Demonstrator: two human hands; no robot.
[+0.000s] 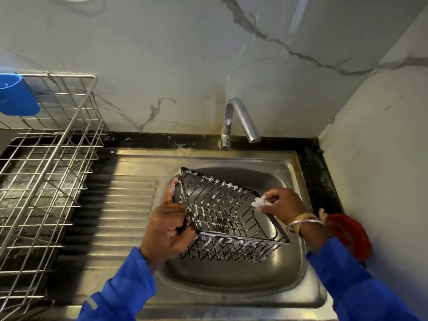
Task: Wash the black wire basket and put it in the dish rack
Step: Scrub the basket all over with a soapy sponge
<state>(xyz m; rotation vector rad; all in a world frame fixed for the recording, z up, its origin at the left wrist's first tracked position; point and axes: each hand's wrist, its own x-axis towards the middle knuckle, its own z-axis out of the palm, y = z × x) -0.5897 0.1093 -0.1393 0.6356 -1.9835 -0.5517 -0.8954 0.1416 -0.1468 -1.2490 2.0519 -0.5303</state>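
Scrubbing step in hand. Your left hand (169,228) grips left end of black wire basket (222,212), held tilted over sink (231,286). Your right hand (282,205) pinches white foamy pad (259,203) at basket's far right rim. Suds coat wires; tap (238,119) shows no flow. Next likely: open tap, rinse all sides, then carry left to dish rack (46,181).

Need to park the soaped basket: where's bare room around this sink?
Free: the ribbed drainboard between dish rack and sink basin, and the rack's floor. Crowded: the basin, where the left hand grips the black wire basket and the right hand pinches a foamy wad; a red object sits on the right counter.
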